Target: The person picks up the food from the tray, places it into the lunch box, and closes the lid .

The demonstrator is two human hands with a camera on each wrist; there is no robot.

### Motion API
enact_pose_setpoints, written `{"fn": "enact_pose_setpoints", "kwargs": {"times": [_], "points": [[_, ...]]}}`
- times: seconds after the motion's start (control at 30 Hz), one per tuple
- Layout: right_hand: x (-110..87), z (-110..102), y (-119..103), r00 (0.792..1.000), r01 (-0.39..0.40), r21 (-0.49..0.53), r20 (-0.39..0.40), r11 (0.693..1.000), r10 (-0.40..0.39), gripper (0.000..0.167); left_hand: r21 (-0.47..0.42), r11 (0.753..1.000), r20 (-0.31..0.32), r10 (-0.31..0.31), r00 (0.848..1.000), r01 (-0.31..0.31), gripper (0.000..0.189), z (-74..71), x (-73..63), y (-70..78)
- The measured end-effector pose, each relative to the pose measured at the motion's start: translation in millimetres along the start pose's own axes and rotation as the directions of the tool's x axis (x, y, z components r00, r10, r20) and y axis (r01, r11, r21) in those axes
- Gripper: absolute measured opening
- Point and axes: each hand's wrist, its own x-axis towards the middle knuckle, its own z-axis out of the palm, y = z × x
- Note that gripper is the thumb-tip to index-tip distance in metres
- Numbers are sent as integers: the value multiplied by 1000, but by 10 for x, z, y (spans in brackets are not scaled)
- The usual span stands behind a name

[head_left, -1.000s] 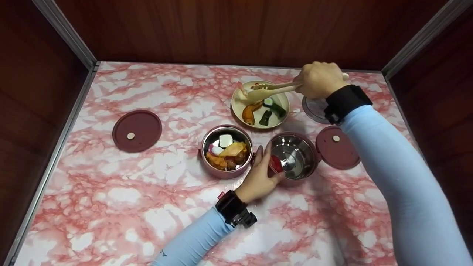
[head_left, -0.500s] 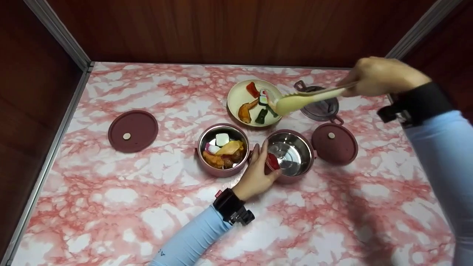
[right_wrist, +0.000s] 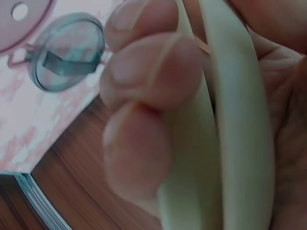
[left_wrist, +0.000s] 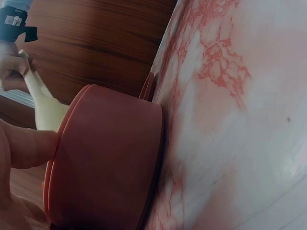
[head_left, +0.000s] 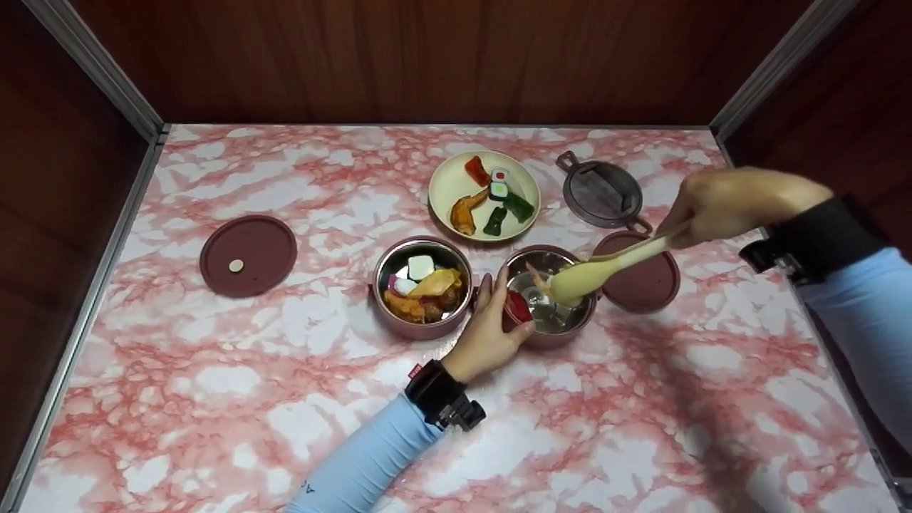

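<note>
My left hand (head_left: 484, 345) grips the near-left side of a pink steel-lined lunch pot (head_left: 554, 339), with a thumb at its rim. A red food piece (head_left: 518, 306) lies inside, by the fingers. My right hand (head_left: 741, 204) holds cream tongs (head_left: 588, 278) by the handles, fingers curled round both arms in the right wrist view. Inside that pot, the tongs' tips pinch a pale pinkish piece like a shrimp (head_left: 538, 276). To the left stands a matching pot (head_left: 420, 330) with several food pieces. Behind the pots, a cream plate (head_left: 445, 184) carries several more pieces.
A dark-red lid (head_left: 249, 246) lies at the left, another lid (head_left: 645, 281) just right of the pots. A greyish lid with two side handles (head_left: 602, 192) lies at the back right. Wooden walls (head_left: 442, 64) enclose the marble-patterned table (head_left: 228, 413).
My right hand has carried the tongs, with the pale piece, from over the plate rightward and down into the right pot. My left hand keeps its grip on that pot.
</note>
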Motion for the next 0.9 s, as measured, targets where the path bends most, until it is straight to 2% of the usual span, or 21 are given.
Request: {"fn": "enact_pose_setpoints", "kwargs": {"times": [0.23,0.43,0.53,0.63,0.73,0.9], "points": [[213,179,-73,998,63,30,-10,998,-63,9,-9,1000,-7,12,1000,-12,99,-12,0,6],[289,237,-88,999,30,109,22,994,-33,15,-3,1000,-4,12,1000,-12,100,-5,4,10],[284,253,-75,999,32,111,18,993,-35,16,6,1000,-3,11,1000,-11,99,3,4,13],[253,250,-83,999,52,86,-18,995,-51,12,12,1000,0,7,1000,-7,99,6,5,13],[201,220,-111,997,50,68,-57,996,-46,10,9,1000,0,2,1000,-2,100,4,2,11],[111,152,-158,997,32,71,-69,997,-27,8,17,1000,-6,2,1000,-2,99,-1,6,-2]]}}
